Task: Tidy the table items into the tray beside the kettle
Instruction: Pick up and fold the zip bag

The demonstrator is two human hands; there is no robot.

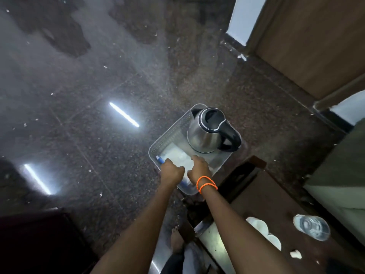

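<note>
A dark speckled floor [98, 95] spreads ahead and left of the hands, carrying two bright strip-light reflections [124, 114]. A wooden door [316, 46] stands far ahead to their right. A clear plastic bottle [311, 227] lies behind them to the right, near white discs [256, 226].

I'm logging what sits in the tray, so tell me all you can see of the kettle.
The steel kettle with black lid and handle stands upright at the far end of the clear plastic tray. Its body looks like brushed metal, shiny; the black lid is shut, a pale ring around it. The handle points right and toward the person, the spout away. Neither hand touches it. Only the tray floor appears to.
</note>
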